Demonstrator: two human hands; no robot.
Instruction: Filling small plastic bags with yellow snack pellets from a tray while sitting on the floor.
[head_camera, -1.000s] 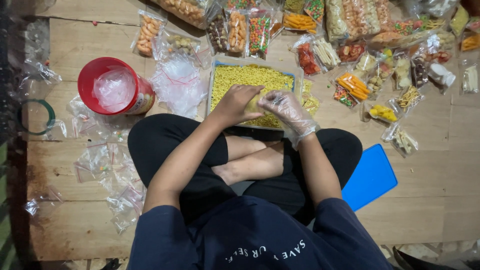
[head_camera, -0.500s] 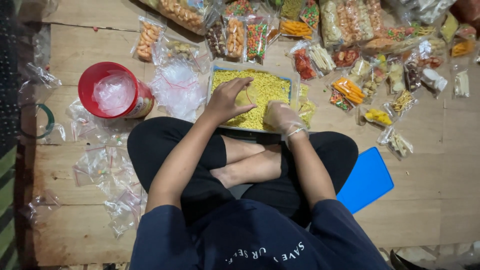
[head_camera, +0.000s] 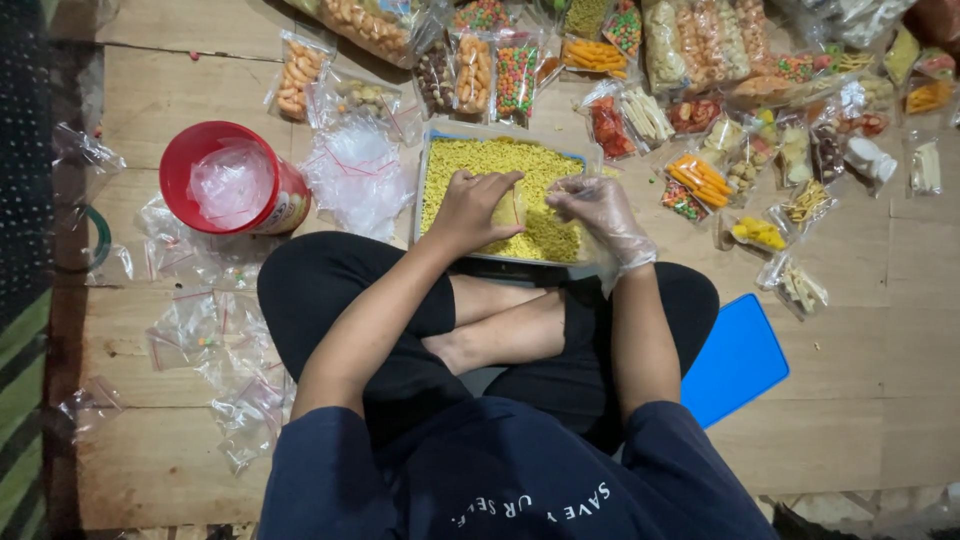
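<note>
The person sat cross-legged on a bare wooden plank floor (head_camera: 160, 110), with a tray (head_camera: 432, 160) of small yellow snack pieces (head_camera: 480, 165) just in front of the knees. The bare left hand (head_camera: 470, 210) was curled around a small clear bag (head_camera: 508, 208) partly filled with the yellow pieces, while the right hand (head_camera: 600, 210), in a thin plastic glove, pinched at the bag's mouth over the tray. A red tub (head_camera: 235, 180) stuffed with clear plastic stood to the left, empty bags (head_camera: 200, 330) lay scattered beside it, filled snack packets (head_camera: 700, 180) crowded the top and right, and a blue lid (head_camera: 735, 360) lay by the right knee.
</note>
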